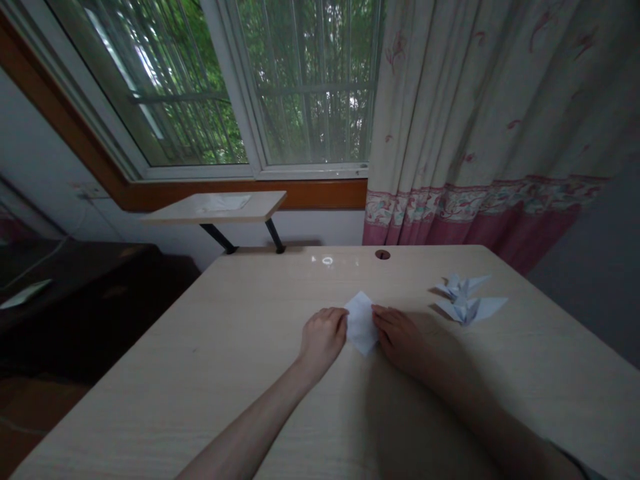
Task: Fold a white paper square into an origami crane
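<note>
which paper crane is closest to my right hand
The front white paper crane sits nearest your right hand; the other white paper crane lies just behind it.

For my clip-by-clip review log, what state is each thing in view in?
White paper, folded into a diamond, flat on the desk
Left hand, curled, touching the paper's left side
Right hand, fingertips on the paper's right side
Two paper cranes, folded, lying on the desk
Curtain, hanging drawn aside beside the window
</note>
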The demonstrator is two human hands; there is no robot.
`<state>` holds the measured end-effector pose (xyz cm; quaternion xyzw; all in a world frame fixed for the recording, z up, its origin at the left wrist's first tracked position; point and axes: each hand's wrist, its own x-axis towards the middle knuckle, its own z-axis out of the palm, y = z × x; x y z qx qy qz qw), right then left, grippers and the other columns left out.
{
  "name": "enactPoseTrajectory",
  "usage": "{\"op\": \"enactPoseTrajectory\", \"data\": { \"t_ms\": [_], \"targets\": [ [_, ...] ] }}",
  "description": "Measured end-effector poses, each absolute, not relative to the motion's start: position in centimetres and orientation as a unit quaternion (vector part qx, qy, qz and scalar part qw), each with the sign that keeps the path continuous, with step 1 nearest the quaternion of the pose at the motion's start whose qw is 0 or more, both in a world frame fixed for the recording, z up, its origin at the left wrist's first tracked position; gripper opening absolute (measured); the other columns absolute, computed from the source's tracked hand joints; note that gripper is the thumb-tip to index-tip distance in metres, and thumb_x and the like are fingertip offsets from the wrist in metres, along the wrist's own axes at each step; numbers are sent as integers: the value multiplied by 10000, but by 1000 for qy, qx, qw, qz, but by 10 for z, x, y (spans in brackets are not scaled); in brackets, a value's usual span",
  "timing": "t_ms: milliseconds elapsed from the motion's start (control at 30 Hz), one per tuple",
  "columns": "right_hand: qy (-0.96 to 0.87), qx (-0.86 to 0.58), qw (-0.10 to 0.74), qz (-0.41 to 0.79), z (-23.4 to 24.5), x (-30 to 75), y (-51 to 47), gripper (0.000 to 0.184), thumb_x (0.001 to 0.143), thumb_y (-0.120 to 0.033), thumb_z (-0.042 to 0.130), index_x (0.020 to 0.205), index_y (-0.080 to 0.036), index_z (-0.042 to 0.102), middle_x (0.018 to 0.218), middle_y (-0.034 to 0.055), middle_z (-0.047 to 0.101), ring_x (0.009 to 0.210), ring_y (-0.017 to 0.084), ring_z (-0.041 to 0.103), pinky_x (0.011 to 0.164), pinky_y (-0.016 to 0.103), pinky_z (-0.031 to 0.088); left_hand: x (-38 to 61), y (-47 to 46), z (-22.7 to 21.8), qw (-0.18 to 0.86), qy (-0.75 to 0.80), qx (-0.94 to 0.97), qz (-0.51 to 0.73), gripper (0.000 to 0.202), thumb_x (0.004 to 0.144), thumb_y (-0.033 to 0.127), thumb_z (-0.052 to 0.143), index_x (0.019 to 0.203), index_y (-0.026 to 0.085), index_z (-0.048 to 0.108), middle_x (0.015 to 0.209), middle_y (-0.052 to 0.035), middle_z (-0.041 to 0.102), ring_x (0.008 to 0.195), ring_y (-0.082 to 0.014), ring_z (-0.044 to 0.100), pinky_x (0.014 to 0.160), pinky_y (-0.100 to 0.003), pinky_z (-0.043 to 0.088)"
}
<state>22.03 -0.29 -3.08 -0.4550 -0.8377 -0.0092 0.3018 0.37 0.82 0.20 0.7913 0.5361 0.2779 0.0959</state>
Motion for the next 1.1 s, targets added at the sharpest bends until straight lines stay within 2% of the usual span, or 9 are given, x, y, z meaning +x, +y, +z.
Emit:
{"op": "enactPoseTrajectory", "data": {
  "t_ms": [167,267,333,400,467,600,767,933,1100],
  "targets": [
    [-840,-458,290,-30,-27,220,-5,362,839,-105,468,1106,-191,699,1190,140,710,1099,272,673,977,492,536,11,-4,6,110,520,805,264,251,915,396,563,1042,238,712,951,-87,752,854,-260,693,786,-361,519],
    [-841,-463,277,-36,-22,221,-7,367,806,-86,469,1060,-197,711,1161,120,724,1072,255,679,964,464,539,12,-5,1,125,489,823,261,366,871,475,625,1124,220,695,1148,-126,721,1083,-325,663,918,-419,511],
    [-842,-468,266,-39,-20,220,-8,373,788,-83,467,1039,-200,717,1153,109,729,1055,250,681,953,453,542,10,-3,-2,137,470,836,248,507,832,524,666,1208,184,666,1292,-158,651,1256,-366,564,1030,-469,458],
    [-842,-470,261,-44,-19,219,-8,377,793,-87,459,1044,-195,719,1151,108,730,1039,254,683,942,458,545,7,1,-5,150,455,845,238,646,797,562,696,1289,151,617,1377,-181,582,1342,-370,482,1103,-484,398],
    [-841,-473,259,-47,-22,218,-8,383,819,-95,446,1074,-197,714,1155,105,729,1037,257,681,943,472,541,4,5,-7,159,444,849,238,710,783,572,711,1334,142,583,1414,-185,546,1365,-351,460,1131,-474,371],
    [-832,-489,258,-40,-28,219,-7,368,873,-120,435,1107,-216,702,1146,81,736,1028,255,677,942,475,531,2,10,-9,152,432,852,254,676,780,514,744,1332,157,588,1388,-169,576,1324,-331,505,1112,-472,388],
    [-827,-506,244,-32,-21,221,-9,377,871,-113,438,1131,-210,693,1051,90,752,946,241,689,876,427,541,4,10,-5,124,462,835,270,523,743,342,795,1233,211,668,1298,-94,660,1161,-326,581,1017,-504,445],
    [-845,-496,199,-19,-7,216,-14,358,890,-103,443,1132,-176,697,1034,108,747,932,231,679,864,389,530,5,13,-6,138,493,811,285,448,755,154,681,1202,179,687,1331,-96,636,1227,-283,575,1070,-472,439],
    [-856,-468,220,15,-3,212,-15,336,871,-97,491,1088,-201,726,969,91,745,923,217,670,876,366,520,3,16,-11,161,485,799,317,516,714,39,571,1210,130,682,1359,-119,611,1287,-245,550,1144,-415,405]
  ]
}}
